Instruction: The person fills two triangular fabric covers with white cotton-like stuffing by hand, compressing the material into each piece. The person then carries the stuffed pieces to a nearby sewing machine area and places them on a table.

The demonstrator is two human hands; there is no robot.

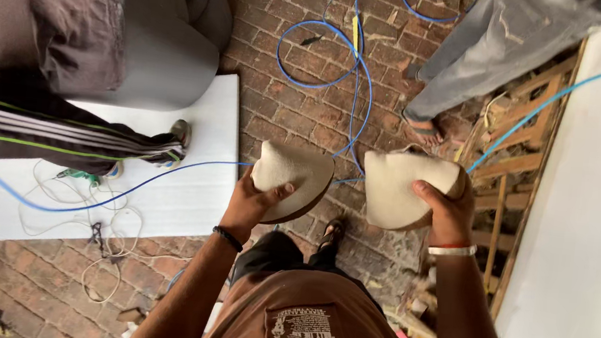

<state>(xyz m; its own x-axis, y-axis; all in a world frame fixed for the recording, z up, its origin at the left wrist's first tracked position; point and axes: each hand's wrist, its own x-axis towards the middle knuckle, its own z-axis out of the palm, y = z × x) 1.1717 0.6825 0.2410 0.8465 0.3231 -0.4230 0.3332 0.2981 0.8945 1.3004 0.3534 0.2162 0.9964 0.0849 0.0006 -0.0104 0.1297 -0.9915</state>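
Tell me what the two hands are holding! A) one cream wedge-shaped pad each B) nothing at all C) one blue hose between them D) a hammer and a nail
A: the left hand grips one cream pad and the right hand grips another pad, while the blue hose lies on the brick floor.

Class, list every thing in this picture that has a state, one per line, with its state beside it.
Left hand: gripping a cream wedge-shaped foam piece with brown backing.
Right hand: gripping a second cream wedge-shaped foam piece.
Blue hose: looped loosely on the brick floor.
White foam sheet: lying flat.
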